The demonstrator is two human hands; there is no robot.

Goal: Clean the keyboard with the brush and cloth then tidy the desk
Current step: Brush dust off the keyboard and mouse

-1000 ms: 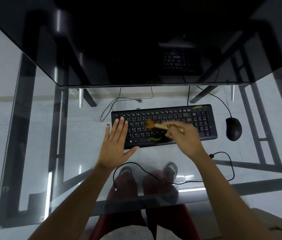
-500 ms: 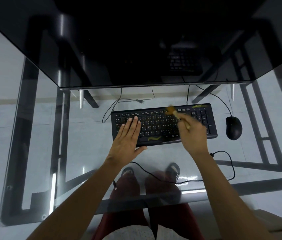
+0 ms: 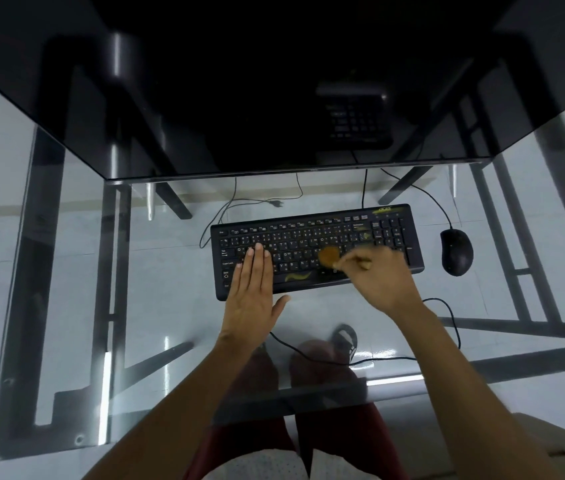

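A black keyboard (image 3: 312, 233) lies on the glass desk (image 3: 156, 296) in front of me. My left hand (image 3: 253, 292) rests flat on its left end, fingers together and thumb out, holding nothing. My right hand (image 3: 383, 277) is closed on a small wooden-handled brush (image 3: 330, 256). The tan bristles, blurred by motion, touch the keys in the middle of the keyboard. No cloth is in view.
A black mouse (image 3: 456, 251) sits right of the keyboard, its cable running back under a dark raised shelf (image 3: 274, 98). A loose black cable (image 3: 371, 360) loops across the glass near the front edge. My legs and shoes show through the glass.
My right hand has swept the brush from the keyboard's upper right rows down toward its middle. My left hand has slid slightly left along the keyboard and stays flat.
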